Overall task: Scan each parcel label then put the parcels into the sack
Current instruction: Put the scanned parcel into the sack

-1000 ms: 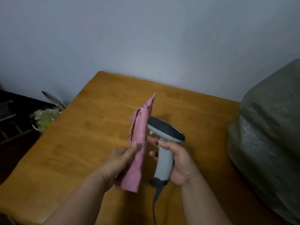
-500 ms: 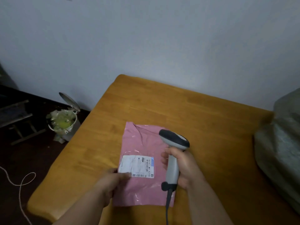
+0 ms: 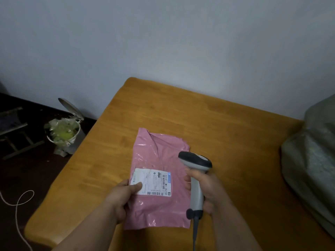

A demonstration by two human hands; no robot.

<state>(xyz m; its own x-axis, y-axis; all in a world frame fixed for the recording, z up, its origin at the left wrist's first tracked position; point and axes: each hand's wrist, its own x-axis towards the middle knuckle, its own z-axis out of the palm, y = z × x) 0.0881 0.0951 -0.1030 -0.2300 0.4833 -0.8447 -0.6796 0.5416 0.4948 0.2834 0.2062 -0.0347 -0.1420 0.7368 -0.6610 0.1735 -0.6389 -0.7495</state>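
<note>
vs 1 s ago: the pink parcel [image 3: 159, 180] was held up on edge over the table, now it lies flat with the label up; vs 0.5 s ago it's in about the same spot, only the left thumb has moved further onto the label. Left to right: floor at far left has a loose white cord [image 3: 18, 201] and an open-lidded bin [image 3: 63, 133] lined with a bag. Wooden table [image 3: 226, 127] next. Left hand [image 3: 121, 198] grips the parcel's near-left edge, thumb curled over onto the corner of the white shipping label [image 3: 154, 182], fingers hidden underneath. Parcel sits on the near-left part of the table, long axis running from the near edge toward the wall, torn/folded end pointing away at the wall. Label sits around mid-parcel, barcode strip along its near edge, text reads sideways. Right hand [image 3: 204, 189] is wrapped around the handle of the grey barcode scanner [image 3: 196, 178], just over the parcel's right edge; dark scanner head is up top, aimed left and down at the parcel, cable drops out of the bottom of frame. Far right: grey-green sack [image 3: 311, 160] bulging at the table's right edge, well apart from the parcel.
</note>
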